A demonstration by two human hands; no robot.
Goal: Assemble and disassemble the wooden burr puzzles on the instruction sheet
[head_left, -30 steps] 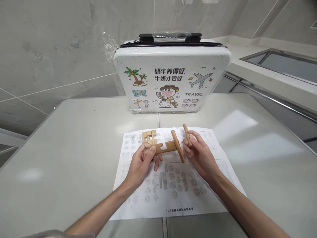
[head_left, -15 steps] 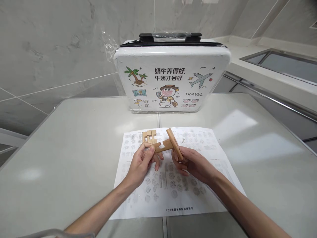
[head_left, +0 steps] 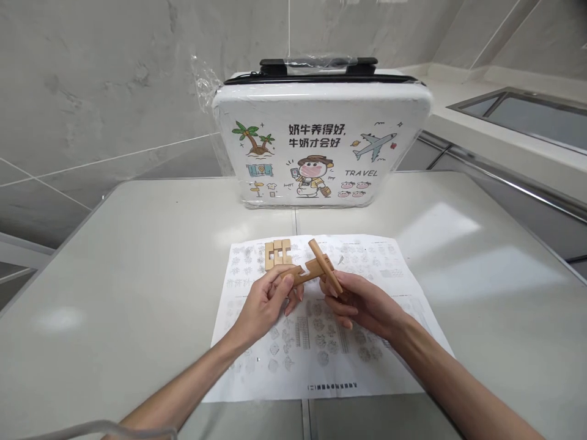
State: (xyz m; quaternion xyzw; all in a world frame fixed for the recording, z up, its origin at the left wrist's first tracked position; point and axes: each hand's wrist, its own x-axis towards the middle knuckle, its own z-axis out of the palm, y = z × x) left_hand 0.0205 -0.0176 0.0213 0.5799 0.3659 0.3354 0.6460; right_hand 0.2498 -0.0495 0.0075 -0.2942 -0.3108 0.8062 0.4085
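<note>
My left hand pinches the near end of a notched wooden puzzle piece between thumb and fingers. My right hand is closed around the lower end of a second wooden puzzle piece, a bar tilted up to the left. The two pieces cross and meet in front of my right fingers; whether they interlock I cannot tell. Just beyond my left hand, several more notched wooden pieces lie side by side on a printed sheet.
The sheet of puzzle diagrams lies on a pale table. A white cartoon-printed case in clear plastic stands at the table's back. A grey cord crosses the bottom left corner. Behind is a grey wall.
Both held pieces have shifted slightly to the right. The end of the notched piece now shows past the far side of the tilted bar. The pieces on the sheet have stayed put.
</note>
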